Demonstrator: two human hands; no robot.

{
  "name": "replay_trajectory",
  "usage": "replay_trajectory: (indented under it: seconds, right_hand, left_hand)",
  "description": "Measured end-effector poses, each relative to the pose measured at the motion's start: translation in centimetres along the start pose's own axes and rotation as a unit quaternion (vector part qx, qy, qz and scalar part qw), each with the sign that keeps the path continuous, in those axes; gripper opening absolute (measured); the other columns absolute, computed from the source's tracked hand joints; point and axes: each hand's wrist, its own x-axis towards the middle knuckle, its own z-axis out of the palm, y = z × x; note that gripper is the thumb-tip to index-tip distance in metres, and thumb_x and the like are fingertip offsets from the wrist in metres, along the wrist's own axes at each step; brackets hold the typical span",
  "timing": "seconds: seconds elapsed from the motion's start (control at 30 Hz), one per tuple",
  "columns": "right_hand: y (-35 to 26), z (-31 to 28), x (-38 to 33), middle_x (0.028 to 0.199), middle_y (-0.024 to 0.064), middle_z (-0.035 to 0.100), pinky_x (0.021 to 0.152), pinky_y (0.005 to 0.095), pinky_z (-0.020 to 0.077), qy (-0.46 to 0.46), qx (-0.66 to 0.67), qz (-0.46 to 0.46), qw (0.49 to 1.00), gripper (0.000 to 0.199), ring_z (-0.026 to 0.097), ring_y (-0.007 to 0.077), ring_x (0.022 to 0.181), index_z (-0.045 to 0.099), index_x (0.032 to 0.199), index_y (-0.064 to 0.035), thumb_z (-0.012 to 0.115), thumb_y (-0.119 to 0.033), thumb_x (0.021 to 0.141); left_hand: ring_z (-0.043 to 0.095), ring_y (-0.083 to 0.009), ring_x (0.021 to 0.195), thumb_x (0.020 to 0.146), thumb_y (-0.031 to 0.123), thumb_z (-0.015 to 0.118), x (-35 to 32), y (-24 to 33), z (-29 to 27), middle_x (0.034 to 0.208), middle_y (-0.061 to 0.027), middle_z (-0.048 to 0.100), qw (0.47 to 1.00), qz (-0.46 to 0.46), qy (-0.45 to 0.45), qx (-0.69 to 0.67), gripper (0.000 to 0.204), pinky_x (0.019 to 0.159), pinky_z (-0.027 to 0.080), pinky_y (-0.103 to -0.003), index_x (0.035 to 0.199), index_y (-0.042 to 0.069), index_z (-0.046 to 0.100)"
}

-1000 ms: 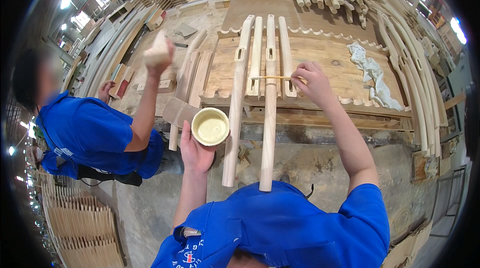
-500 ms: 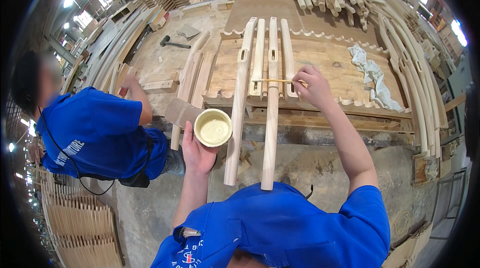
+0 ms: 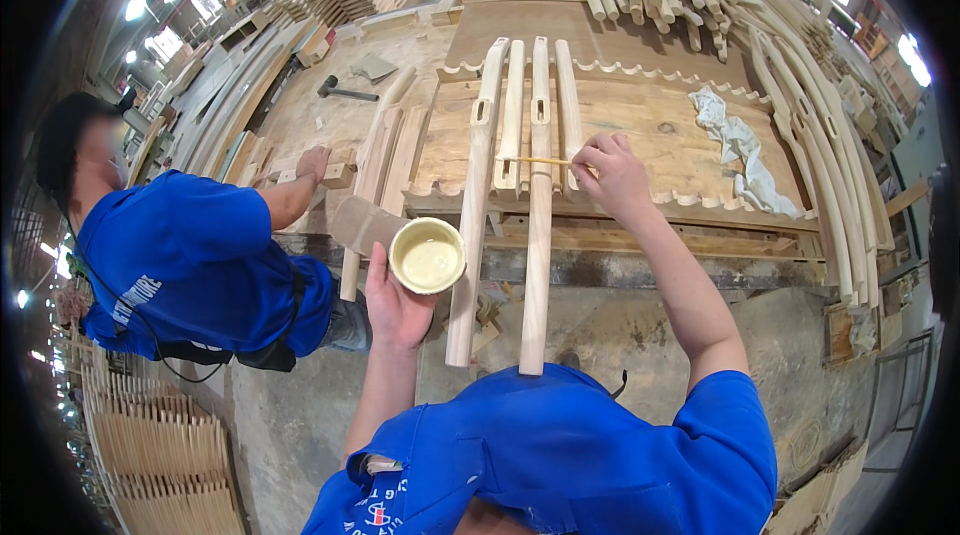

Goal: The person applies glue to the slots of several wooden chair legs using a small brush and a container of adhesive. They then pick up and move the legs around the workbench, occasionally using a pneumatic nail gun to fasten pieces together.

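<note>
My left hand holds up a small round cup of pale cream liquid. A flat brown piece sticks out beside the cup, above my fingertips; whether I grip it too cannot be told. Between the fingers of my right hand is a thin yellowish stick. Its far end points left, at the slotted end of a short wooden bar. Two longer slotted wooden legs overhang the bench edge towards me, and another short bar lies under my right fingers.
A scalloped wooden rack lies under the bars, with a crumpled white cloth at its right. Curved wooden parts stand along the right side. A co-worker in blue works at the left, near a black mallet.
My right hand and the stick have shifted very slightly left along with the view. The co-worker's hand has moved right, onto a wooden block. My cup has stayed put.
</note>
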Motion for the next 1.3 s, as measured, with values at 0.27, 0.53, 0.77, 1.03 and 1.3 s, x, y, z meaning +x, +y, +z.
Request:
replay_trajectory:
  seconds: [0.27,0.53,0.77,1.03,1.3]
  right_hand:
    - [0.5,-2.2,-1.2,0.085,-0.0003,0.056,0.065,0.0328,0.0496,-0.03,0.046,-0.03,0.998,0.007,0.053,0.0205,0.083,0.062,0.075,-0.0121,0.069,-0.012,0.073]
    - [-1.6,-3.7,-2.2,0.084,-0.0004,0.057,0.062,0.0314,0.0486,-0.007,0.051,-0.061,0.997,0.008,0.055,0.0193,0.081,0.062,0.075,-0.012,0.069,-0.01,0.072]
    - [-7.1,-9.8,1.7,0.069,0.0002,0.055,0.059,0.0324,0.0466,-0.099,-0.009,-0.2,0.975,0.007,0.055,0.0192,0.07,0.061,0.073,-0.0119,0.067,-0.012,0.073]
    - [-5.7,-9.6,1.8,0.071,0.0037,0.058,0.061,0.0317,0.0449,-0.178,0.118,-0.151,0.965,0.007,0.055,0.0198,0.069,0.063,0.077,-0.0077,0.068,-0.011,0.075]
    - [-2.2,-8.7,0.3,0.069,0.0032,0.057,0.061,0.026,0.043,-0.205,0.299,0.016,0.932,0.008,0.052,0.0113,0.067,0.062,0.085,-0.0021,0.063,-0.01,0.082]
  left_hand:
    - [0.048,-0.0363,0.12,0.098,0.044,0.029,-0.1,0.0,-0.4,0.131,-0.0179,0.048,1.0,0.002,-0.004,0.014,0.054,0.1,0.034,-0.064,0.131,0.003,0.043]
    - [0.049,-0.026,0.119,0.098,0.045,0.031,0.5,-1.3,1.0,0.131,-0.0113,0.049,0.998,0.007,0.034,0.047,0.053,0.101,0.038,-0.044,0.129,0.004,0.045]
    - [0.055,-0.0243,0.113,0.099,0.04,0.036,1.7,-3.7,1.8,0.122,-0.0117,0.056,0.986,0.119,0.045,0.11,0.046,0.097,0.043,-0.041,0.124,0.003,0.047]
    - [0.052,-0.0242,0.116,0.1,0.037,0.035,1.4,-5.4,4.1,0.124,-0.0125,0.054,0.992,0.104,0.034,0.056,0.046,0.1,0.04,-0.041,0.125,0.0,0.046]
    - [0.048,-0.0234,0.12,0.099,0.045,0.028,1.4,-7.5,6.1,0.129,-0.0113,0.052,0.998,0.042,0.047,0.003,0.056,0.099,0.038,-0.042,0.129,0.002,0.045]
